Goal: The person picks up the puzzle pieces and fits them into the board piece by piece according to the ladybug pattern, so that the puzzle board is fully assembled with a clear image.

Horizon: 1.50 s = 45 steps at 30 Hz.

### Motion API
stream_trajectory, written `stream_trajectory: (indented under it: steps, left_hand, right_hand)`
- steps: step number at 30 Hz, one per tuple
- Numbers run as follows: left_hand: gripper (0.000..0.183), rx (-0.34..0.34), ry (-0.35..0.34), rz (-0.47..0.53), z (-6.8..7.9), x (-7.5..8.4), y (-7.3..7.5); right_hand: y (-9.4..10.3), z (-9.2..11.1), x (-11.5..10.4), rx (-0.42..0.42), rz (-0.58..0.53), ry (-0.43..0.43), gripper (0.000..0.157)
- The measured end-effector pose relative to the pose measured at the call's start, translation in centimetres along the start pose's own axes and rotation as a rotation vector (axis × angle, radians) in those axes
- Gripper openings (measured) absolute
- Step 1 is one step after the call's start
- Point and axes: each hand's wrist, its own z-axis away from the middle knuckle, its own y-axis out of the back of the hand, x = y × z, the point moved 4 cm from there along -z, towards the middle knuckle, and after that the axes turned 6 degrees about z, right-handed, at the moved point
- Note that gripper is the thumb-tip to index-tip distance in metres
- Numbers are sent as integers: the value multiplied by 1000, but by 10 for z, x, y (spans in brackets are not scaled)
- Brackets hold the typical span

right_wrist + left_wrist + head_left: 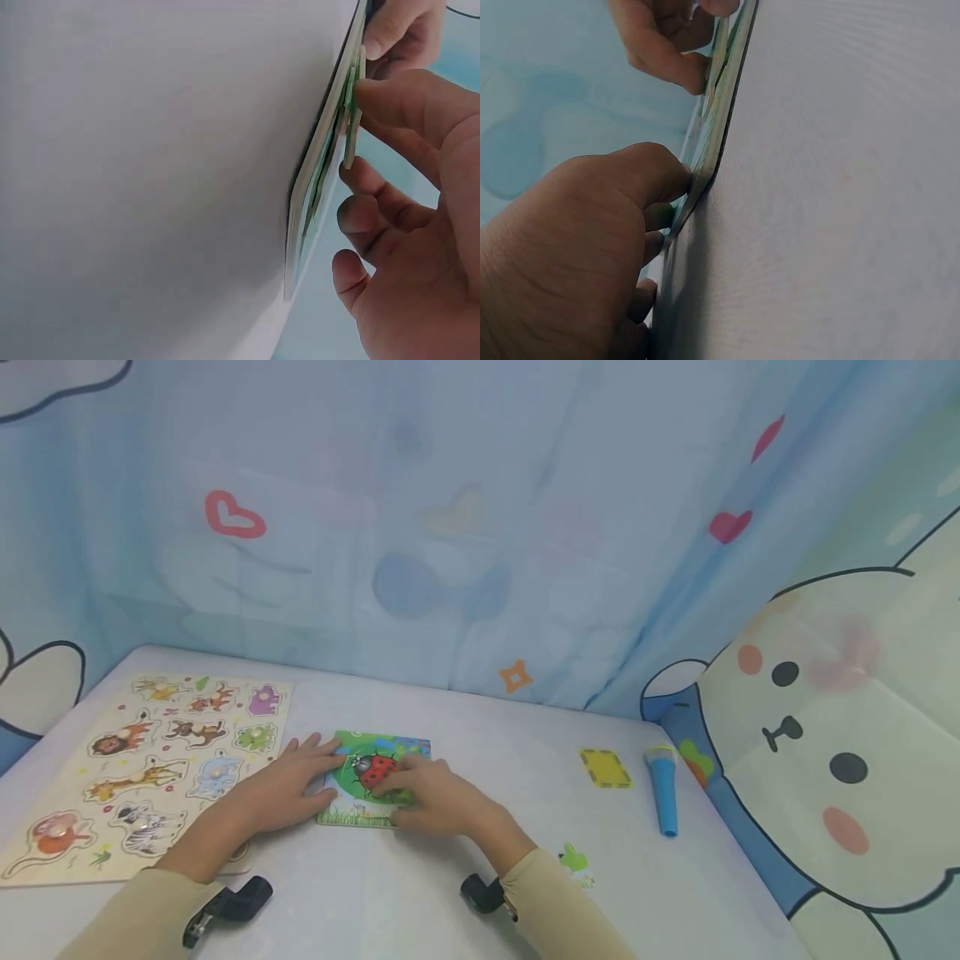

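A small square ladybug jigsaw puzzle (pixel 358 814) lies flat on the white table. My left hand (pixel 285 785) rests at its left side, fingers spread, the thumb touching the near left part of the board. Over the right half is my right hand (pixel 442 797). In the right wrist view, its thumb and fingers pinch a thin puzzle piece (pixel 351 150), tilted up from the board. The picture on that piece is turned away, and the hand covers the puzzle's right part in the head view. Another puzzle piece (pixel 573 858), green and white, lies near the right sleeve.
At left lies a large wooden animal peg puzzle (pixel 142 777), partly beneath the left forearm. A yellow square (pixel 606 768) and a blue toy microphone (pixel 663 792) are on the right. Behind the table hangs a printed blue curtain (pixel 337 568).
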Motion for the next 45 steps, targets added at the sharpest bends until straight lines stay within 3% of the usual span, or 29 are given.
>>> stream_trajectory:
  steps: [12, 21, 25, 30, 35, 45]
  left_hand:
    - [48, -18, 2, 1, -6, 5, 0]
    - [48, -22, 6, 10, -2, 6, 0]
    - [48, -9, 0, 14, 1, 4, -1]
    - [48, -9, -2, 18, 2, 4, -2]
    - [49, -11, -13, 16, 2, 4, -1]
    - [50, -7, -20, 8, 1, 2, 2]
  right_hand:
    - [-2, 0, 2, -87, -11, -19, 36]
    - [-4, 16, 0, -159, -3, 29, 50]
    - [-7, 26, 6, -116, -18, 51, 55]
    - [-1, 48, 19, -14, -148, 55, 45]
    - [10, 72, 30, 58, -243, -20, 35]
    - [16, 117, 57, 83, -222, -150, 30]
